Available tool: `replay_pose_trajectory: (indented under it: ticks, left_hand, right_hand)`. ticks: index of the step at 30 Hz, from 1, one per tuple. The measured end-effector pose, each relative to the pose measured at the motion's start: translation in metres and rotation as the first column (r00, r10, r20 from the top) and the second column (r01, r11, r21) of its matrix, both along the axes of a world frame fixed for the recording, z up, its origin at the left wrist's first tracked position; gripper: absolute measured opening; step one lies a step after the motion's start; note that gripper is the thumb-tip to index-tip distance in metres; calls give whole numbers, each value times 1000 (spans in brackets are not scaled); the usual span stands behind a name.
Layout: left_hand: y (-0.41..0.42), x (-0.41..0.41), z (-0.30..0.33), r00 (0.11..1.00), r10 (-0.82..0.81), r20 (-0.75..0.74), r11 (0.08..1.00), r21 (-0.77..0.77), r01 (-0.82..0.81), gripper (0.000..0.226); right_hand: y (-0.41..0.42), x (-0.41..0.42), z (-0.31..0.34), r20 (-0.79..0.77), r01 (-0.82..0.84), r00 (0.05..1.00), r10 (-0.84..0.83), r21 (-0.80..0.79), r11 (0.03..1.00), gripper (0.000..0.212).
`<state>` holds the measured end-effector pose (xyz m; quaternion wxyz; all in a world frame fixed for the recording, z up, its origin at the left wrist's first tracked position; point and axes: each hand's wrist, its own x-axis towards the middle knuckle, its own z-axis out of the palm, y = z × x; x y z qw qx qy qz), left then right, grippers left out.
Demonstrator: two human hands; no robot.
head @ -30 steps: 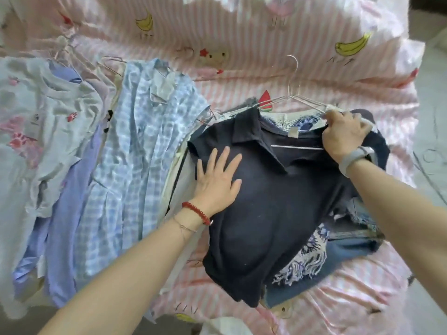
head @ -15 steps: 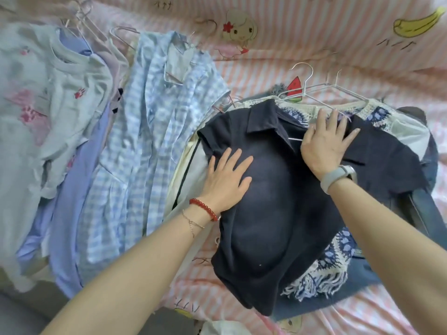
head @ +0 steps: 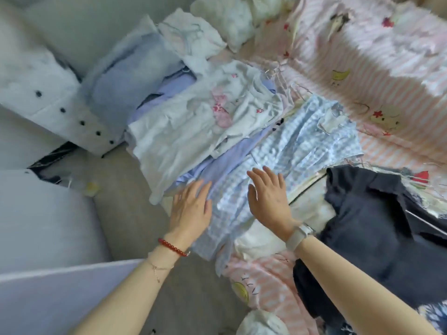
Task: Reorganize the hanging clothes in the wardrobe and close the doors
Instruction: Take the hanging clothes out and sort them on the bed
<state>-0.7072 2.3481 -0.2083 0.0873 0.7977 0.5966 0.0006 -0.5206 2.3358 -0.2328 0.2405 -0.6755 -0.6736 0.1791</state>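
Hands lie flat, fingers straight, on the blue checked shirt (head: pixel 285 160): left hand (head: pixel 191 211) at its left edge, right hand (head: pixel 268 201) on its middle. Right of it lies the dark polo shirt (head: pixel 362 213).

Both hands have left the dark polo shirt (head: pixel 377 213) and moved leftward, the left hand (head: pixel 191 211) now flat at the edge of the blue checked shirt (head: pixel 285 160) and the right hand (head: pixel 268 201) spread open on it.
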Motion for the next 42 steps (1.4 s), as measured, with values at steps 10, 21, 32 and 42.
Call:
replay_pose_trajectory:
  ticks: [10, 21, 32, 42]
  left_hand:
    - [-232, -255, 94, 786, 618, 9, 725, 379, -575, 29]
    - [-523, -379, 171, 11, 999, -46, 34, 515, -857, 35]
    - [-630, -465, 245, -329, 944, 1, -254, 639, -727, 40]
    - [-653, -543, 235, -456, 877, -151, -368, 397, -840, 52]
  right_hand:
    - [-80, -273, 114, 52, -784, 605, 794, 213, 584, 29]
    - [-268, -522, 168, 157, -938, -47, 987, 332, -97, 29]
    - [-408, -716, 232, 19, -848, -411, 912, 360, -390, 32]
    - [-500, -801, 280, -504, -804, -554, 663, 118, -582, 24]
